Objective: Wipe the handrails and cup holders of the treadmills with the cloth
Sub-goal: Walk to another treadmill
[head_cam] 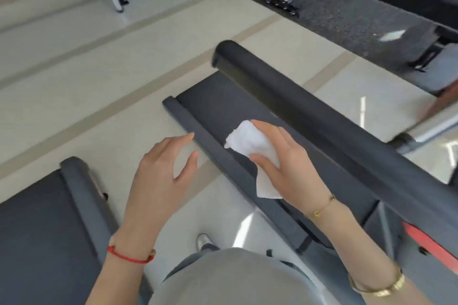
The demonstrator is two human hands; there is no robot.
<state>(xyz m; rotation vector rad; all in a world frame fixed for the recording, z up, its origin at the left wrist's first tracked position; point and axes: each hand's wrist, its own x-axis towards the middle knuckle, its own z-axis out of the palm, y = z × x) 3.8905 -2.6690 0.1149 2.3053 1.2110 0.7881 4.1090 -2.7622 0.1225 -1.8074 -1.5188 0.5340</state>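
Cloth [252, 148] bunched in my rt hand [285, 163], lt hand [163, 163] open & empty — handrail [322, 116] runs diagonally away just right of it, nearest the rt.

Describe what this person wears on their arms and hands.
Both forearms are bare, no sleeves or gloves. The left hand has a thin red string bracelet at the wrist. The right hand has a fine gold chain bracelet at the wrist and a wider gold bangle further up the forearm.
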